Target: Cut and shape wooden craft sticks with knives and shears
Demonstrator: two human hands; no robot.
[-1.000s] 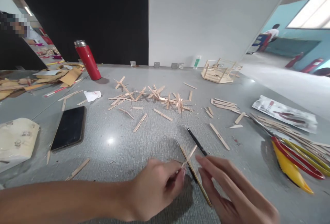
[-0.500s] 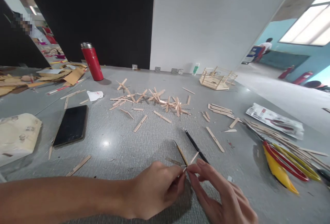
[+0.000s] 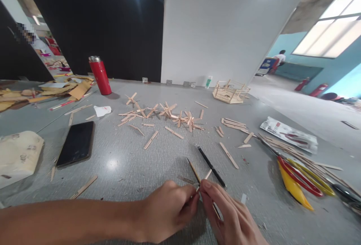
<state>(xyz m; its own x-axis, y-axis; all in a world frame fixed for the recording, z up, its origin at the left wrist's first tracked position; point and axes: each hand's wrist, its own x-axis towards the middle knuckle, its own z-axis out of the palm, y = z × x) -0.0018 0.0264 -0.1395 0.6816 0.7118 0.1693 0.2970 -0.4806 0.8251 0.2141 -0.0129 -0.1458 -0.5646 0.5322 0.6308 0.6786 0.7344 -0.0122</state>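
Low in the middle, my left hand (image 3: 169, 209) is closed in a pinch on the near end of a thin wooden stick (image 3: 208, 174). My right hand (image 3: 227, 213) meets it there, thumb and forefinger pressed together on the same stick, whose pale far end pokes out above the fingers. A slim brown pointed tool (image 3: 193, 168) lies on the table under the hands, partly covered by them. Just beyond my right hand is a black pen (image 3: 211, 166). Several loose craft sticks (image 3: 229, 155) lie around.
A heap of broken craft sticks (image 3: 169, 110) spreads across the table's middle. To the left are a phone (image 3: 76, 142), a tissue pack (image 3: 21, 156) and a red flask (image 3: 100, 76). Red-handled scissors (image 3: 300, 177) lie right, with a stick-built frame (image 3: 231, 91) farther back.
My right hand's fingers have drawn in closer around the stick, and less of it shows. My left hand keeps its pinch. The camera view has tilted up slightly and turned a little.
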